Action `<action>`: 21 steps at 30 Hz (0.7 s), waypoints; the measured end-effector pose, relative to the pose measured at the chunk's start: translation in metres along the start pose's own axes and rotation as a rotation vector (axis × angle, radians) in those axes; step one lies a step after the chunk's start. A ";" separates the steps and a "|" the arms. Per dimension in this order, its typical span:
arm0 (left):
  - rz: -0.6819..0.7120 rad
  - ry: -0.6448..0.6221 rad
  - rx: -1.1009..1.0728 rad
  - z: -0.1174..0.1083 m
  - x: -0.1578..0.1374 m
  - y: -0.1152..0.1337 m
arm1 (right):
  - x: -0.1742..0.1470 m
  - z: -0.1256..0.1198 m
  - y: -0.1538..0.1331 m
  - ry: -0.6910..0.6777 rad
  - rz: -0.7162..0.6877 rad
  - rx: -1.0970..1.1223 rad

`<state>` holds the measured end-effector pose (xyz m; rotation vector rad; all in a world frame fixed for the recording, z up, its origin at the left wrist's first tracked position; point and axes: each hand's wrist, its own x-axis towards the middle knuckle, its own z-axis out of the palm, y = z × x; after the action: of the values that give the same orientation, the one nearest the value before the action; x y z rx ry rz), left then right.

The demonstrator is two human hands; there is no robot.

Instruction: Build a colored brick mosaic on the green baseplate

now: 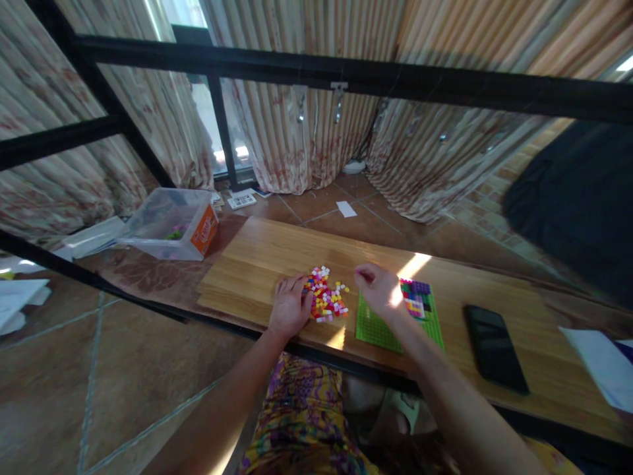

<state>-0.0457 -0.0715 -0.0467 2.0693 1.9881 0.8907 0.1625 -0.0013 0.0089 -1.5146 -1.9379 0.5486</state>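
Observation:
My left hand (291, 305) lies on the wooden table with its fingers stretched out, at the left edge of a loose pile of small toy bricks (327, 297). Pink, red, yellow, orange and white pieces make up that pile. Pinched, my right hand (380, 289) hovers over the top left part of a green baseplate (376, 330). A small pink brick seems to show at its fingertips. Coloured bricks (414, 297) are set on the baseplate's upper right part, partly behind my right hand and wrist.
A dark phone (496, 348) lies to the right on the wooden table (237, 264). Beyond the table's left end stands a clear plastic box (163, 224) with an orange label. Paper (601, 366) sits at the far right. A black metal bar (277, 63) crosses above, before curtains.

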 end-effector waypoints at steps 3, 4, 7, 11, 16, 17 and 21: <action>0.003 0.011 0.001 0.000 0.000 0.000 | 0.001 -0.030 0.008 0.113 0.052 0.190; 0.006 0.015 0.002 0.000 0.001 0.000 | 0.001 -0.040 0.011 0.150 0.050 0.206; 0.013 0.018 0.004 0.000 0.001 -0.001 | 0.005 -0.065 0.026 0.191 0.050 0.167; 0.020 0.025 0.014 0.000 0.002 -0.002 | 0.011 -0.086 0.054 0.157 0.181 0.105; 0.025 0.032 0.017 0.001 0.002 -0.002 | 0.013 -0.098 0.062 0.088 0.110 -0.119; 0.023 0.032 0.017 0.001 0.002 -0.002 | 0.012 -0.098 0.060 0.071 0.060 -0.206; 0.017 0.031 0.012 0.000 0.003 -0.001 | 0.011 -0.091 0.056 0.004 -0.127 -0.355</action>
<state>-0.0465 -0.0689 -0.0465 2.0950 1.9984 0.9215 0.2631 0.0196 0.0406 -1.5826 -2.1955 0.1495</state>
